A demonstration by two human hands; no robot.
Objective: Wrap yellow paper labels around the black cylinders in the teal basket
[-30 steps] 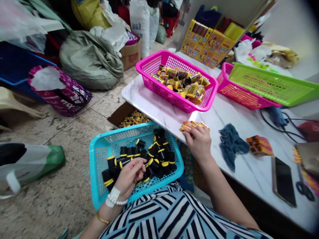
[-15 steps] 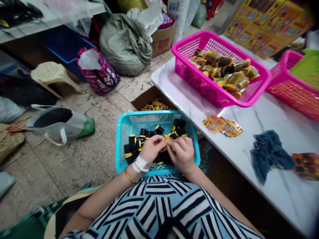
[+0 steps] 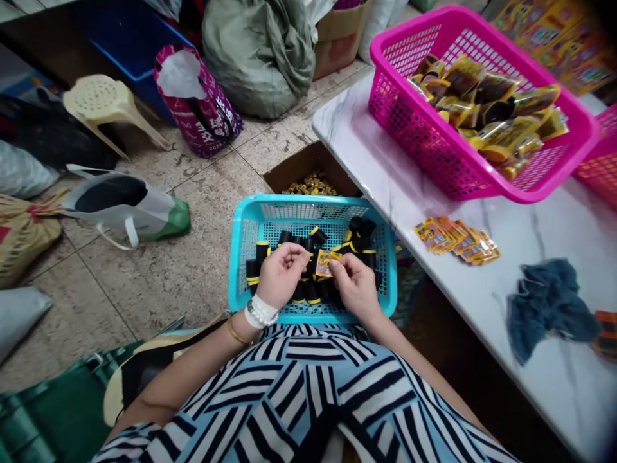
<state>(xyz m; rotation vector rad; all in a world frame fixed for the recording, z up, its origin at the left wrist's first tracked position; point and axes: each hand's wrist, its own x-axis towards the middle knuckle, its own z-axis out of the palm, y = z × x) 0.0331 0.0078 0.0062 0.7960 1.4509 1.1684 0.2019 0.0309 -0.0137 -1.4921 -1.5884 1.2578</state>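
A turquoise basket (image 3: 241, 257) rests on my lap, holding several black tubes with yellow bands (image 3: 359, 235). My left hand (image 3: 280, 275) is closed above the basket, fingers curled round a black tube. My right hand (image 3: 354, 286) pinches a small yellow-orange label (image 3: 326, 262) beside it, the two hands almost touching. On the white marble table (image 3: 366, 173) to the right lies a fanned pile of the same labels (image 3: 456, 235).
A pink basket (image 3: 409, 135) of wrapped tubes stands on the table. A blue-grey cloth (image 3: 549, 315) lies at the right. An open cardboard box (image 3: 308, 173) of small yellow pieces sits on the floor beyond my basket. Bags and a plastic stool (image 3: 101, 103) crowd the floor.
My right hand left the label pile on the table and came down to the basket with a label. My left hand lifted a tube. The view tilted downward.
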